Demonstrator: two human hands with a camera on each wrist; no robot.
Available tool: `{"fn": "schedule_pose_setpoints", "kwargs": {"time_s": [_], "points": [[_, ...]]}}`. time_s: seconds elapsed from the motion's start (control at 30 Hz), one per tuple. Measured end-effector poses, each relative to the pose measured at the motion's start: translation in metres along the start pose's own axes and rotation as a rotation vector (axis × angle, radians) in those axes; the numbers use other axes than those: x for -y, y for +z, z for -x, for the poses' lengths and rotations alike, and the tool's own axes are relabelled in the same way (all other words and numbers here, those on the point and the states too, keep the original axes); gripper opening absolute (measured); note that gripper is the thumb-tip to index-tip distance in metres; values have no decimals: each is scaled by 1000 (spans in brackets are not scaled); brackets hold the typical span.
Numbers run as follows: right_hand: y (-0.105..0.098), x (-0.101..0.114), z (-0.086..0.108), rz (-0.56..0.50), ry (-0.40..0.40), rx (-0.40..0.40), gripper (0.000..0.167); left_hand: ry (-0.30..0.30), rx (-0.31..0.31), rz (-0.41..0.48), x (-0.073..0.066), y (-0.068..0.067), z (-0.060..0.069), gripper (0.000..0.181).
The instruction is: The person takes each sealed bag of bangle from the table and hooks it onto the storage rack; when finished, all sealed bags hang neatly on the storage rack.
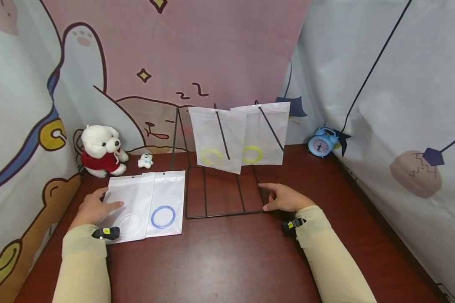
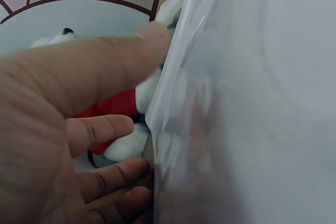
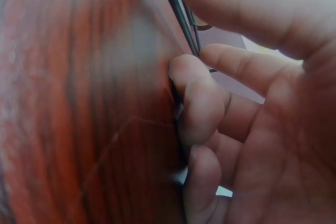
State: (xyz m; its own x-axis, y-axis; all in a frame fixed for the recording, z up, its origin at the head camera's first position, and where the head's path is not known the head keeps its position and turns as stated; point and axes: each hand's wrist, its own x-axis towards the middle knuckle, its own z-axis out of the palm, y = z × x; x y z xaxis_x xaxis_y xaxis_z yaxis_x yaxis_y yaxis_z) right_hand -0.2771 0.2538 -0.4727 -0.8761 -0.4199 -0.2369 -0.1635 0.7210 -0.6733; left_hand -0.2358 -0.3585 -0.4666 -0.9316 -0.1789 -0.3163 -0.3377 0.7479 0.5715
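My left hand (image 1: 92,208) is at the outer edge of the left white packet (image 1: 115,223), thumb over it, fingers loosely bent; in the left wrist view the thumb and fingers (image 2: 107,177) lie beside the packet's edge (image 2: 173,77). That packet overlaps another with a blue ring (image 1: 163,217). My right hand (image 1: 286,198) holds the front right corner of a black wire rack (image 1: 223,215) with thumb and index finger; the right wrist view shows its other fingers (image 3: 202,111) curled by the tabletop. Two white packets with yellow rings (image 1: 221,134) (image 1: 269,130) hang from the rack's hooks.
A white plush dog in red (image 1: 102,151) and a small white bear figure (image 1: 145,160) stand behind the flat packets. A blue alarm clock (image 1: 321,143) is at the back right. Printed cloth (image 1: 227,50) surrounds the brown table (image 1: 212,261) on three sides.
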Motion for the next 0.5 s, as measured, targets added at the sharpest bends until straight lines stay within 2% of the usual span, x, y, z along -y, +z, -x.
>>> {"fn": "schedule_pose_setpoints", "kwargs": {"time_s": [0.1,0.3,0.5], "points": [[0,0,-1,-6,-2,-2,83,-26,-4,-24,3,0,1,114],[1,-1,-1,-6,16,-5,83,-31,8,-89,1,1,4,121],[2,-1,-3,-10,17,-8,82,-52,17,-102,1,1,5,120]]}}
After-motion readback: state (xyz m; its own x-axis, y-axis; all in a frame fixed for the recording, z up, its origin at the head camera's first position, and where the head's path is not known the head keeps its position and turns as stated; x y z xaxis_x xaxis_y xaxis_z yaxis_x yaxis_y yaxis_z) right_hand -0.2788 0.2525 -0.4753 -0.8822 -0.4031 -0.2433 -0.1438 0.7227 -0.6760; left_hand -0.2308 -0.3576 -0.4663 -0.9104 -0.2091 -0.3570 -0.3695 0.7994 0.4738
